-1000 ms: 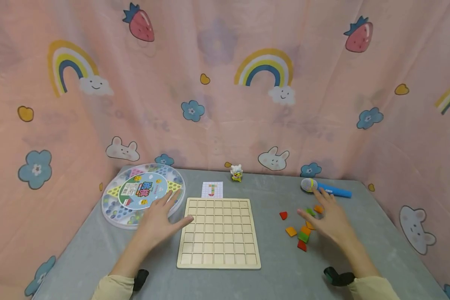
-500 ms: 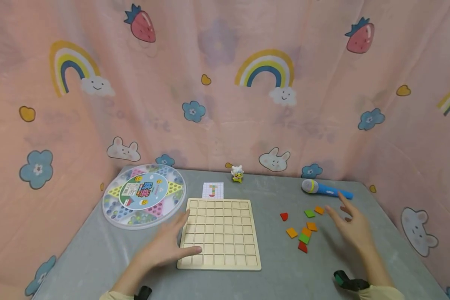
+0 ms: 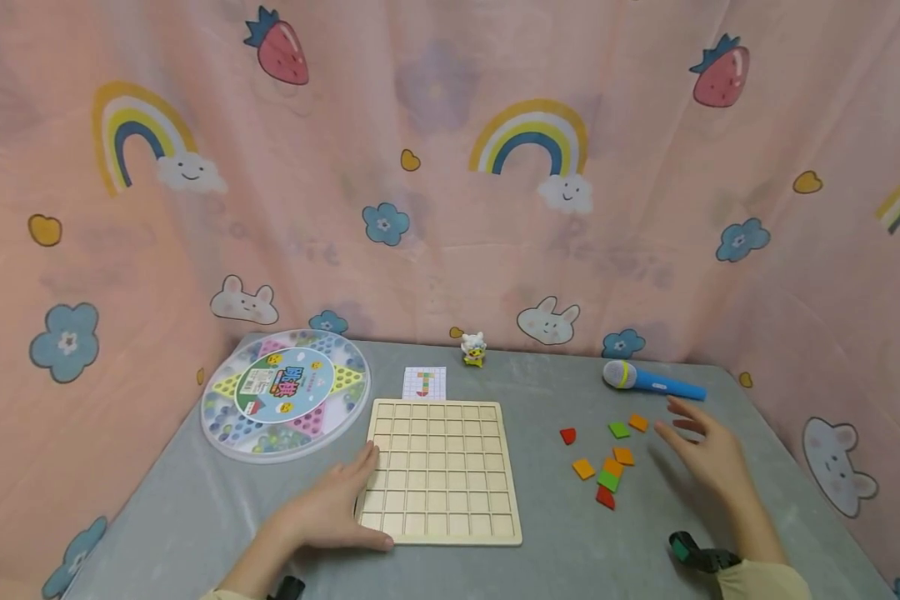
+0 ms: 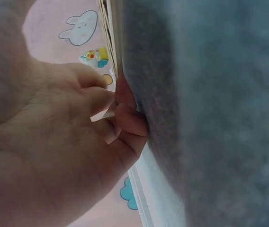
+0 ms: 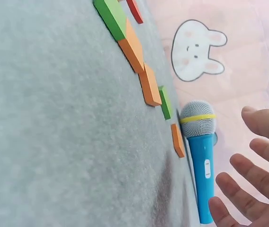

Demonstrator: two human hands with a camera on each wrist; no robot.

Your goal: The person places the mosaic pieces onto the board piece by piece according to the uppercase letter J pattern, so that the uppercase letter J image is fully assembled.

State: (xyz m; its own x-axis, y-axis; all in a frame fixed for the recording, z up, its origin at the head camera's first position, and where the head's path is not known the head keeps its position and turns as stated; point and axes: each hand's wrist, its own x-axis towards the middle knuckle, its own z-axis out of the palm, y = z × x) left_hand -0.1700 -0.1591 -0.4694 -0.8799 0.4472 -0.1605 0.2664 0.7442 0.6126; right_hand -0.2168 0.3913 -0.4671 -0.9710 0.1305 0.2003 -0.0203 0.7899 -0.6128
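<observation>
A pale wooden grid board lies flat on the grey table. My left hand touches its left side, fingers along the left edge and thumb by the lower left corner; in the left wrist view the fingertips of the left hand meet the board's edge. To the right lie several small pieces: orange, green and red. My right hand hovers just right of them, holding nothing, its fingers spread in the right wrist view beside the blue microphone.
A round game box lies at the back left. Behind the board are a small patterned card and a little figurine. The microphone lies at the back right. A pink patterned curtain hangs behind the table.
My left hand has come down from over the round box to the board's left edge. The right hand has drawn back to the right, off the pieces.
</observation>
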